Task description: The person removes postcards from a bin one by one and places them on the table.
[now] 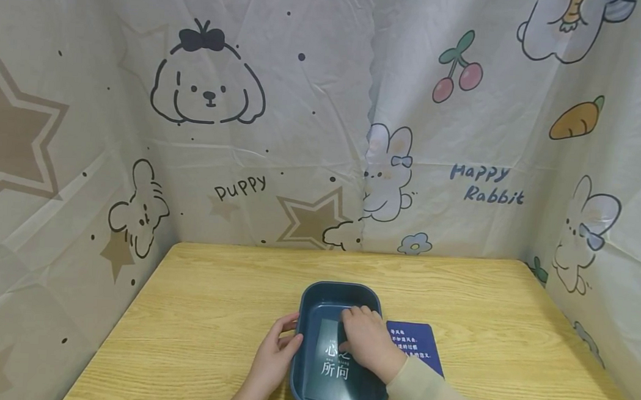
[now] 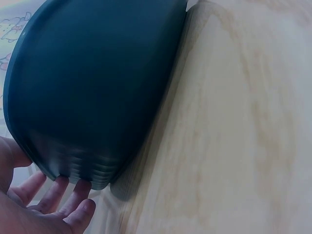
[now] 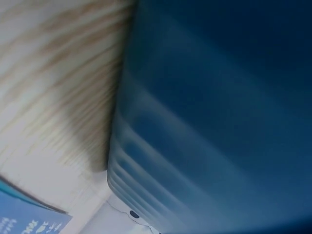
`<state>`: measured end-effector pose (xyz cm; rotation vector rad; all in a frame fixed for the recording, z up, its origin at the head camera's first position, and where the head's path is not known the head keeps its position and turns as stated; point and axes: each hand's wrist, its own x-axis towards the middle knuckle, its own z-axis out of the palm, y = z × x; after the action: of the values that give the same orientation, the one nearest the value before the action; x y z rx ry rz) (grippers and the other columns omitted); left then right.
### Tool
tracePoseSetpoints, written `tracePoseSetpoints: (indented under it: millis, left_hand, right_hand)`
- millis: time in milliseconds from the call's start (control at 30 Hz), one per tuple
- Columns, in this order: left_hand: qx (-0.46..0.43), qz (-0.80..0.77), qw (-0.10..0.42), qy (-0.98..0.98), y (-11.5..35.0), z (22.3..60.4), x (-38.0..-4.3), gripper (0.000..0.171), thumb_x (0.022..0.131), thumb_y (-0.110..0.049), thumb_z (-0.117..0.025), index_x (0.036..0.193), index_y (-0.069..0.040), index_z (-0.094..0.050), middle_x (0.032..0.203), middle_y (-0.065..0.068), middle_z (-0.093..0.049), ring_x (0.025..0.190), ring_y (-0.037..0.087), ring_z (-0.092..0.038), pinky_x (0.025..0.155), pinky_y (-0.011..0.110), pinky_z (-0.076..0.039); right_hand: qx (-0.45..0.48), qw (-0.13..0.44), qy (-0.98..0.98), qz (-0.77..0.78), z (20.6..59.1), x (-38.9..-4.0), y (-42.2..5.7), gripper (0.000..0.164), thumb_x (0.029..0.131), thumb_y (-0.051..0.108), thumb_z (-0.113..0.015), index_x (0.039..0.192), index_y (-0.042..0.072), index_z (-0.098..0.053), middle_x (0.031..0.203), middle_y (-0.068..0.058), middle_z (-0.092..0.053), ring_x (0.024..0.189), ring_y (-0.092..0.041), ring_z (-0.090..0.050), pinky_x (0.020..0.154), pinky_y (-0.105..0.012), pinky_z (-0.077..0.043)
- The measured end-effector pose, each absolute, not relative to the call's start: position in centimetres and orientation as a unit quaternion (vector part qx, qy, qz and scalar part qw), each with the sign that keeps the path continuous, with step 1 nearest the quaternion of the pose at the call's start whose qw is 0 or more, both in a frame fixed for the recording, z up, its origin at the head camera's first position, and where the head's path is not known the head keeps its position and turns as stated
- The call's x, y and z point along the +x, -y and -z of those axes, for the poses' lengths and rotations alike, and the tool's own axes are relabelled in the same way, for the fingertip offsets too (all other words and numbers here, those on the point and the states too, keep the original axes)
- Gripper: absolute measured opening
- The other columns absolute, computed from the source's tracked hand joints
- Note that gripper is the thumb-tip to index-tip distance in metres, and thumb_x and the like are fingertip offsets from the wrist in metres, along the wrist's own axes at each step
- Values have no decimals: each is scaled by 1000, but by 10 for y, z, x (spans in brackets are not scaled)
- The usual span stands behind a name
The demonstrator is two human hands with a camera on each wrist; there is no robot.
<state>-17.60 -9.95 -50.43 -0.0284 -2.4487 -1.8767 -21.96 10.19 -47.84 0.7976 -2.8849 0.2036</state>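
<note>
One card (image 1: 332, 363) inside ridged, round-cornered tray (image 1: 339, 295)

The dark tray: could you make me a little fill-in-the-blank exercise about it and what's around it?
1. The ____ hand is the one inside the tray.
2. The left hand touches the tray from the ____, not from within.
3. The lettering on the green card in the tray is ____ in colour.
4. The blue words on the cloth behind the table read "Happy ____".

Missing words: right; outside; white; Rabbit.
</note>
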Motion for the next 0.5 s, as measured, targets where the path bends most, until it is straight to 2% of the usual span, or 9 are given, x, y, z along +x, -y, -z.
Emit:
tracePoseSetpoints:
  millis: [233, 500]
  left_hand:
    - [-17, 616, 32, 787, 100, 504, -174, 40, 95, -18, -56, 135, -13, -49, 128, 17, -54, 107, 29, -57, 90, 49, -53]
    - [-20, 621, 27, 783, 101, 505, -175, 39, 95, -19, -55, 134, -15, -49, 127, 16, -54, 106, 28, -58, 91, 49, -53]
  right_hand:
    - [270, 70, 951, -133, 470, -221, -104, 45, 68, 29, -83, 102, 8, -62, 93, -6, -63, 85, -21, -53, 75, -44, -52]
    - [279, 45, 930, -236, 454, -222, -109, 23, 81, 14, -73, 101, 14, -62, 94, -3, -64, 87, -17, -54, 78, -41, -55]
